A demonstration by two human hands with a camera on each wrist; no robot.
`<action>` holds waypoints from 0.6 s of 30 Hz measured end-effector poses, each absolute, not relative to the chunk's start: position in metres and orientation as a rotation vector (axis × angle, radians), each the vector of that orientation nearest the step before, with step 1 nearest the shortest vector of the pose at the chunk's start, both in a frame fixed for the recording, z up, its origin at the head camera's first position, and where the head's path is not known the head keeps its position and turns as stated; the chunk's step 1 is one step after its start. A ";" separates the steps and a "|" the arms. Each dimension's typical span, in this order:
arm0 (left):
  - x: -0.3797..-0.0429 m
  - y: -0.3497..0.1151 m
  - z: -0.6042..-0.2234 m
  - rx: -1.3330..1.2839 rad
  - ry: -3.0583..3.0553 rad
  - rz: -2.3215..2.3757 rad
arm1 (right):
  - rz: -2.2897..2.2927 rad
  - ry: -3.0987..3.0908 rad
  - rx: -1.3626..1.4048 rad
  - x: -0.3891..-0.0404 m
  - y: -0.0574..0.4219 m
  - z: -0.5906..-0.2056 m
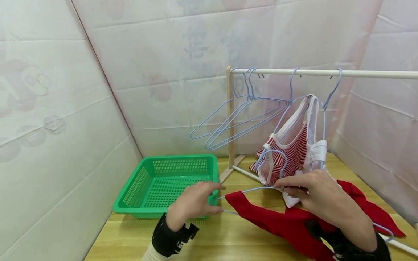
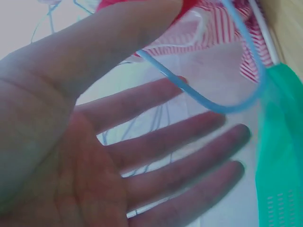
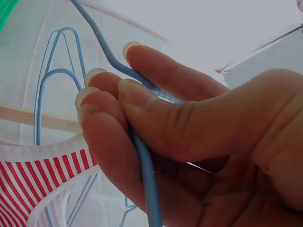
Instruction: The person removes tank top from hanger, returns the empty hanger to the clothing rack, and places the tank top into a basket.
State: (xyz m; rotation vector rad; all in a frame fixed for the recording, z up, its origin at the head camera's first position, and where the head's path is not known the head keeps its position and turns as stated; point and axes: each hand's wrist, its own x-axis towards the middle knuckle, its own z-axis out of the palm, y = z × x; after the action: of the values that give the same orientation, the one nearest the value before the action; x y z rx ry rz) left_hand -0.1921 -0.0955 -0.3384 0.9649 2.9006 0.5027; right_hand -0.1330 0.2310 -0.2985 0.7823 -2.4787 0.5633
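Light-blue hanger (image 1: 258, 188): in the right hand (image 1: 321, 190), hook standing up from just beyond those fingers. Right thumb and fingers pinch the wire near the hook's base; grip looks firm in the right wrist view.

Red garment (image 1: 290, 228): on the hanger, spread below and to both sides of the right hand, part hidden under it. One narrow piece runs toward the left hand (image 1: 194, 203) and stops short of the hanger's bare end there. Another bare end pokes out to the right of the right hand.

Left hand: fingers straight and spread, thumb apart, around the hanger's near end, gripping nothing. Touch on the wire: can't tell.

Doing it well, my judgement: right pinch steady so the wire doesn't twist; left fingertips close on the cloth edge, not the wire, and draw it evenly along the shoulder. Even up both sides. Watch the hook, it could snag the striped garment (image 1: 297, 156) beyond the right hand.

Outward: green basket (image 1: 179, 156) just beyond and left of the left hand; bare hangers (image 1: 250, 97) farther off, between both hands, on the white rail (image 1: 316, 73); wooden table (image 1: 209, 243) below both.
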 end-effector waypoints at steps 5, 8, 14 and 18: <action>-0.196 -0.084 -0.333 1.113 2.853 0.618 | 0.537 -2.449 0.805 -0.134 0.232 -0.294; -0.198 -0.076 -0.332 1.225 2.798 0.721 | 0.542 -2.445 0.805 -0.134 0.232 -0.294; -0.197 -0.066 -0.332 1.339 2.717 0.899 | 0.616 -2.484 0.802 -0.132 0.232 -0.297; -0.195 -0.064 -0.332 1.369 2.737 0.950 | 0.626 -2.511 0.781 -0.131 0.231 -0.296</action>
State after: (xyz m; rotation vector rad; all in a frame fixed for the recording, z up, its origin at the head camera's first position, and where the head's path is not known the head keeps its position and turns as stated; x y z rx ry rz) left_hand -0.1955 -0.0643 -0.3321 1.3692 2.7368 0.9495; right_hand -0.1309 0.2314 -0.2964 0.7813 -2.5112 0.6260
